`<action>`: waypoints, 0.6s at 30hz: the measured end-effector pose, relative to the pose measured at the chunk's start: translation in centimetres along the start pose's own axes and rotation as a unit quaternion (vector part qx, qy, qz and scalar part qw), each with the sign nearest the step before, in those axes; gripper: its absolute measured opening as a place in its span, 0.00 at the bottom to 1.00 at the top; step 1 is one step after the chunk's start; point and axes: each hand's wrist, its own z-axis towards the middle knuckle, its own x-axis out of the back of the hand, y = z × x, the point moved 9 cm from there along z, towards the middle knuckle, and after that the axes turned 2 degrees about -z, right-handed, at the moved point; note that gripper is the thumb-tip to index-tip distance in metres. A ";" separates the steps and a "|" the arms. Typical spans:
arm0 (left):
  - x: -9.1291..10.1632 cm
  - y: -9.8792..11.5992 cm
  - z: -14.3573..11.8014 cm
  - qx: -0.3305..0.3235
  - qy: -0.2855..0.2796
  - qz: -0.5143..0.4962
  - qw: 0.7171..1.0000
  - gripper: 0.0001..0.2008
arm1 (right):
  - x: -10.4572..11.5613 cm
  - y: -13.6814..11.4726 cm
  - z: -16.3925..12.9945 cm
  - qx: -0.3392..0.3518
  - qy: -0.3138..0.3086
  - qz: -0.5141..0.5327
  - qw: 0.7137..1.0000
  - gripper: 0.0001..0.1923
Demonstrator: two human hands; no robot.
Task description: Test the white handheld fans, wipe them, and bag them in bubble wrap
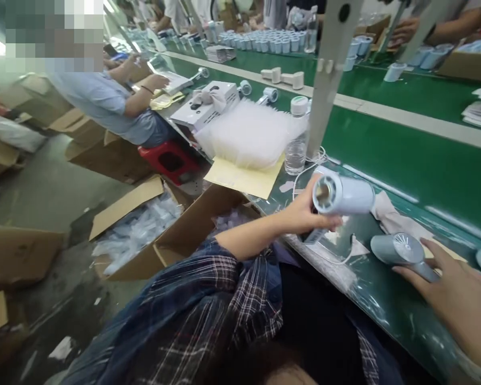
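My left hand (304,211) is closed around a light blue hair dryer (355,195), raised above the bench. Its round end, with a slotted ring and a brass-coloured centre, faces left. At the right, my right hand (452,280) has its thumb and fingers around the handle of a second, grey-blue hair dryer (395,248). That one is low over the bench top, its finned round end turned toward me. A white cable (340,262) and a crumpled pale cloth (396,216) lie between and behind the two dryers.
A stack of translucent plastic sleeves (256,131) sits on yellow paper beside a water bottle (296,139) and a metal post (324,91). Behind runs a green conveyor (404,155). Cardboard boxes (200,230) of plastic bags stand at my left. A co-worker (100,101) sits further along.
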 end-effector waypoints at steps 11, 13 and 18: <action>0.0 0.5 -4.5 -0.160 -0.135 0.416 0.885 0.41 | -3.8 -14.9 -0.9 0.130 -0.023 0.332 0.934 0.17; 8.2 1.3 -5.3 -0.073 0.006 0.534 0.842 0.19 | -4.2 -14.1 -0.4 0.097 -0.037 0.344 0.933 0.16; 20.3 -0.4 -8.4 0.149 0.130 0.659 0.726 0.08 | -4.4 -13.5 -0.5 0.065 -0.029 0.395 0.916 0.18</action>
